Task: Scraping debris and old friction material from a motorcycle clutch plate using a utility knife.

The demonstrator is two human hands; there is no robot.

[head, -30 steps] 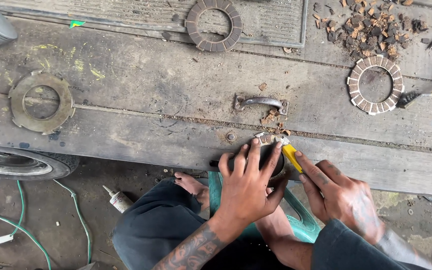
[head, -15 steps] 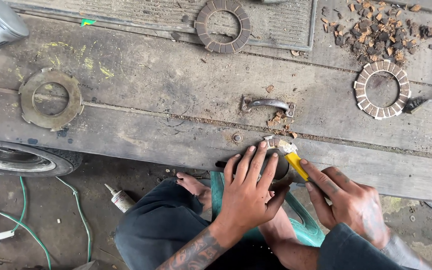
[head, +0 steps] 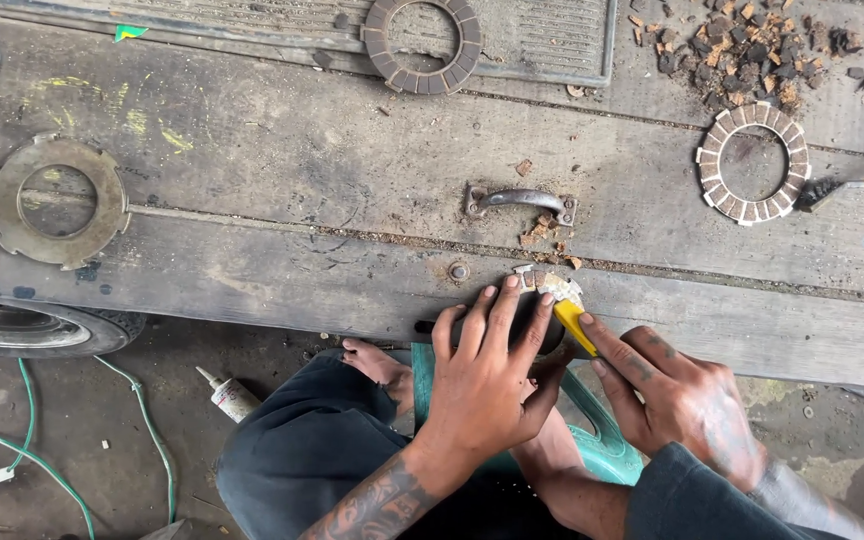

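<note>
My left hand [head: 487, 375] lies flat with fingers spread over a round ring-shaped plate [head: 544, 287] at the near edge of the wooden bench [head: 282, 210], pressing it down; most of the plate is hidden under the hand, only pale segments show past the fingertips. My right hand [head: 677, 390] grips a yellow-handled tool [head: 572, 322], its tip resting against the plate beside my left fingers. Brown chips lie just behind the plate.
A bare metal ring [head: 57, 200] lies at the left, a dark friction ring [head: 422, 42] at the back, a pale-segmented ring [head: 752, 165] at the right near a chip pile [head: 742, 45]. A metal handle [head: 520, 200] is screwed to the bench. A wheel [head: 32, 328], glue tube [head: 227, 395] and green hose lie below.
The view has shifted slightly; both hands stay on the plate at the bench edge, and the right hand with the yellow tool has edged along the plate's rim.
</note>
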